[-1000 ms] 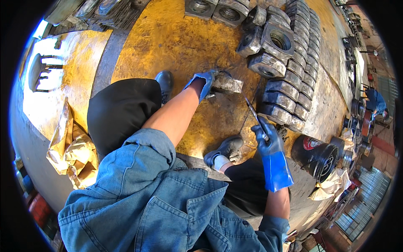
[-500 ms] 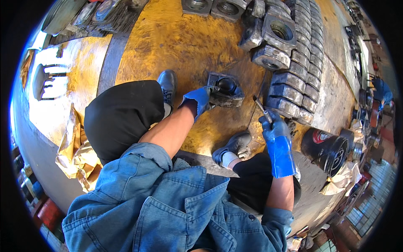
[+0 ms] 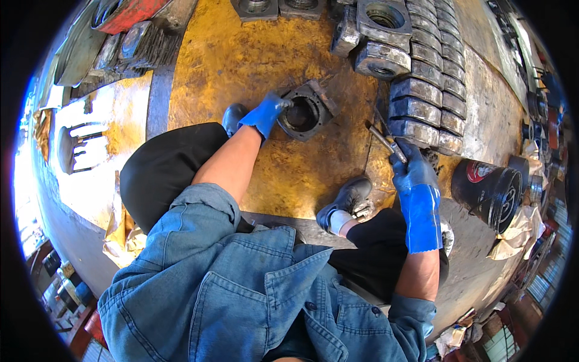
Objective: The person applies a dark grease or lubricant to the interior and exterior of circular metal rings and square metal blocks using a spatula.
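A square metal bearing housing (image 3: 319,96) with a round bore rests on the yellow, oil-stained floor in front of me. My left hand (image 3: 268,116), in a blue glove, has its fingers curled at the housing's left rim; they are slightly blurred. My right hand (image 3: 415,172), gloved in blue too, is closed around a rod-shaped metal tool (image 3: 381,137). That tool points up and to the left, held apart from the housing. Its exact kind I cannot make out.
Rows of stacked metal blocks (image 3: 416,108) stand at the right, with more square housings (image 3: 256,7) at the far edge. A black bucket (image 3: 482,187) lies near my right arm. Brown paper (image 3: 515,235) lies by it. Stacked plates (image 3: 145,48) sit at far left.
The housing has turned and shifted slightly left and away, its bore now showing as an open ring. My left hand moved left and away with it; my right hand moved right with the tool.
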Motion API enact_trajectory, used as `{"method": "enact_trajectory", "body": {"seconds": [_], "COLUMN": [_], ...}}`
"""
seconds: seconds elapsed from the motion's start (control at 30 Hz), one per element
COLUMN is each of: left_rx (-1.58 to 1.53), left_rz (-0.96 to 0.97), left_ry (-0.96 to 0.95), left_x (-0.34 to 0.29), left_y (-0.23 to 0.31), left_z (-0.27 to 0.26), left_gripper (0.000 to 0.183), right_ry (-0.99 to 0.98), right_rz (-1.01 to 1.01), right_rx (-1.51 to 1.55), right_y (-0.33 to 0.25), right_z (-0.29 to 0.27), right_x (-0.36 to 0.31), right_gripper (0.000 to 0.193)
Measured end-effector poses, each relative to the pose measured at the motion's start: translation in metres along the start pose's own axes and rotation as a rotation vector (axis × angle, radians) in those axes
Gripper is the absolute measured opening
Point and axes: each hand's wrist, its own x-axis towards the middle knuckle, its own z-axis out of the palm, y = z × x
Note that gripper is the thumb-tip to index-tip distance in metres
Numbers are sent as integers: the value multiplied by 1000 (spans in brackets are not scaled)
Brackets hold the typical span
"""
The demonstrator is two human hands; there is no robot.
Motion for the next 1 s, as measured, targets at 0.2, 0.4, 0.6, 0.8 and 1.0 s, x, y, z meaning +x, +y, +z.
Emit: {"method": "enact_trajectory", "body": {"seconds": [0.2,0.4,0.6,0.8,1.0], "left_rx": [-306,7,1063,1454,1427], "left_rz": [65,38,-101,35,-45], "left_ry": [78,500,-35,-233,-242], "left_x": [12,-26,-38,-52,-48], "left_y": [23,80,136,108,76], "left_z": [23,46,68,94,107], "left_gripper": [33,19,32,39,52], "right_ry": [-26,-17,-3,-45,-49], "right_rz": [49,81,-25,-17,-5], "right_rx": [64,23,52,32,41], "right_y": [15,2,1,-9,-2], "right_z": [8,-9,-1,-11,-8], "right_x": [-8,-19,-14,-14,-16], "right_gripper": [46,38,44,44,44]}}
